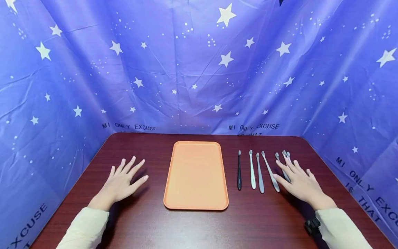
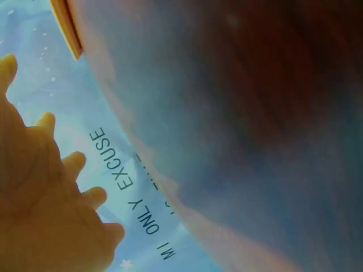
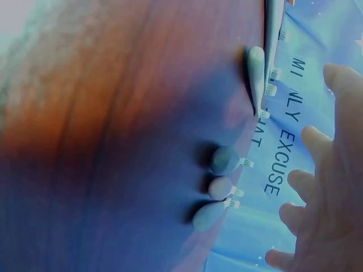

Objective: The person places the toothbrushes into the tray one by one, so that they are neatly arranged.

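My left hand [image 1: 119, 185] is spread above the table left of the orange tray [image 1: 196, 206], holding nothing. On the other side, my right hand [image 1: 301, 183] hovers with fingers apart over the rightmost toothbrushes, partly hiding them in the head view. A black toothbrush [image 1: 239, 171] lies nearest the tray. Beside it are a white toothbrush [image 1: 252, 171], a grey-blue toothbrush [image 1: 260, 174] and a slanted grey toothbrush [image 1: 271, 173]. A dark grey toothbrush [image 1: 286, 174] shows beside my right fingers. The right wrist view shows toothbrush handles [image 3: 224, 160] on the table, apart from my hand [image 3: 334, 170].
The dark red-brown table [image 1: 199, 228] has rounded far corners. A blue curtain [image 1: 199, 69] with white stars and lettering surrounds its back and sides. A black device [image 1: 312, 226] is strapped at the right wrist. Sleeves are pale.
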The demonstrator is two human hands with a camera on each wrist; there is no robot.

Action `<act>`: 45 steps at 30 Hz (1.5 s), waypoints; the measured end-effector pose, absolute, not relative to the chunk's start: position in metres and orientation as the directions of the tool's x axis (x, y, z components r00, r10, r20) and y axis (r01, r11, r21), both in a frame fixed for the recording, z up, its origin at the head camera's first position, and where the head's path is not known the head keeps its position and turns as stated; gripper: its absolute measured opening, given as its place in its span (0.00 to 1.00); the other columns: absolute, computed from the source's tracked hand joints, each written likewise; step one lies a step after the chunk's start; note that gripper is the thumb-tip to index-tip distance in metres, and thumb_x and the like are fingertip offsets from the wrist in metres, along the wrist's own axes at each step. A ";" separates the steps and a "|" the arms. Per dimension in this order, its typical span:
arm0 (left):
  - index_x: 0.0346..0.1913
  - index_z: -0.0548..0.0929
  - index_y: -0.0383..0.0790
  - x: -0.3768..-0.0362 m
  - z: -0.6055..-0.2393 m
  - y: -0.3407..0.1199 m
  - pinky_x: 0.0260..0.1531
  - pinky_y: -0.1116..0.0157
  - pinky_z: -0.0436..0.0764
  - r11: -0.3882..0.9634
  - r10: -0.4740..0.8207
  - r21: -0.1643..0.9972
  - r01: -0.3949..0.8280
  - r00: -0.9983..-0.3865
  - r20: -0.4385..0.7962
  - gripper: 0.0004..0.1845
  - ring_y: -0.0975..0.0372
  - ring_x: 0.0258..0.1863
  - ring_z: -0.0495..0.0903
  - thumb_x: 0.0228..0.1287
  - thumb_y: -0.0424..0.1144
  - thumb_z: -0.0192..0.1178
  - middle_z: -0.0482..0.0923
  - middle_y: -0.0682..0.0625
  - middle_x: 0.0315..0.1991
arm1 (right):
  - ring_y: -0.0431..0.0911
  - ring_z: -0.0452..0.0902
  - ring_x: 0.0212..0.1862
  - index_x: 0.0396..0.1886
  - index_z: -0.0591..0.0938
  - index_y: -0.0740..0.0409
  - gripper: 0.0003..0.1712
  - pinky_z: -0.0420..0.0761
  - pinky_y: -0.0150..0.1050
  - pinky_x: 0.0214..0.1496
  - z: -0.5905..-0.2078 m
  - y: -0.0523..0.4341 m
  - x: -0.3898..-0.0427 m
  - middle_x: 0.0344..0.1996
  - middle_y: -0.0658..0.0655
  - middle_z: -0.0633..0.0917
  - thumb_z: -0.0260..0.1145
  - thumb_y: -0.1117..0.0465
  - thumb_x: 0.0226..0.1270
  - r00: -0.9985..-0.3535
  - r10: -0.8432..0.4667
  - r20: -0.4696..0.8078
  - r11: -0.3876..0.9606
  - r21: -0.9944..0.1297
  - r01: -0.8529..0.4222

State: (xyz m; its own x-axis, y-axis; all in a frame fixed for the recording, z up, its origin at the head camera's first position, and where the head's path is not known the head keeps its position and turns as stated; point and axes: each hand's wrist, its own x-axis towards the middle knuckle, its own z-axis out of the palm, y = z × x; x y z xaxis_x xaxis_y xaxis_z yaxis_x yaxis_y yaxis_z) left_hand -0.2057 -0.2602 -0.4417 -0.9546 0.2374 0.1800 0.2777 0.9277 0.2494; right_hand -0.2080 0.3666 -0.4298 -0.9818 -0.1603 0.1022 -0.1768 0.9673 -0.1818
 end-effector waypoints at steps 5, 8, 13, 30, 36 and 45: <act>0.77 0.63 0.52 -0.206 -0.442 -0.260 0.64 0.26 0.46 0.918 0.232 0.296 0.266 -0.962 0.143 0.39 0.32 0.73 0.48 0.70 0.68 0.49 0.53 0.36 0.77 | 0.70 0.47 0.74 0.79 0.61 0.50 0.44 0.48 0.77 0.64 -0.429 0.366 -0.207 0.75 0.70 0.57 0.51 0.31 0.73 -0.983 -0.156 0.094 0.968 -0.185 -0.171; 0.78 0.62 0.51 -0.206 -0.441 -0.259 0.64 0.27 0.46 0.906 0.225 0.339 0.255 -0.966 0.124 0.40 0.32 0.73 0.47 0.70 0.68 0.49 0.52 0.36 0.77 | 0.70 0.48 0.74 0.79 0.61 0.50 0.43 0.49 0.77 0.64 -0.430 0.366 -0.207 0.76 0.69 0.56 0.51 0.31 0.73 -0.984 -0.155 0.086 0.965 -0.198 -0.169; 0.79 0.58 0.47 -0.209 -0.438 -0.257 0.63 0.25 0.45 0.854 0.219 0.464 0.234 -0.972 0.087 0.40 0.32 0.74 0.46 0.73 0.66 0.48 0.50 0.34 0.77 | 0.70 0.47 0.74 0.78 0.63 0.53 0.41 0.50 0.78 0.61 -0.429 0.362 -0.207 0.77 0.69 0.54 0.50 0.35 0.76 -0.985 -0.159 0.071 0.944 -0.282 -0.173; 0.82 0.45 0.49 -0.218 -0.440 -0.248 0.68 0.39 0.61 0.622 0.238 0.754 0.212 -0.968 0.076 0.47 0.37 0.69 0.63 0.71 0.56 0.60 0.56 0.30 0.74 | 0.73 0.53 0.71 0.72 0.70 0.61 0.35 0.57 0.79 0.56 -0.430 0.358 -0.209 0.72 0.74 0.61 0.50 0.41 0.79 -0.974 -0.205 0.100 0.904 -0.362 -0.228; 0.81 0.45 0.49 -0.222 -0.437 -0.242 0.65 0.40 0.66 0.544 0.230 0.822 0.170 -0.972 0.049 0.44 0.40 0.66 0.69 0.73 0.51 0.59 0.60 0.31 0.73 | 0.73 0.54 0.71 0.71 0.71 0.61 0.34 0.57 0.78 0.55 -0.428 0.356 -0.210 0.72 0.75 0.62 0.50 0.41 0.80 -0.970 -0.217 0.106 0.894 -0.377 -0.241; 0.80 0.48 0.41 -0.230 -0.439 -0.230 0.49 0.52 0.81 0.360 0.263 0.924 0.129 -0.964 0.032 0.38 0.44 0.54 0.81 0.76 0.39 0.56 0.64 0.27 0.69 | 0.72 0.58 0.69 0.68 0.75 0.63 0.31 0.60 0.77 0.55 -0.430 0.351 -0.211 0.68 0.73 0.68 0.54 0.46 0.79 -0.956 -0.244 0.164 0.868 -0.402 -0.291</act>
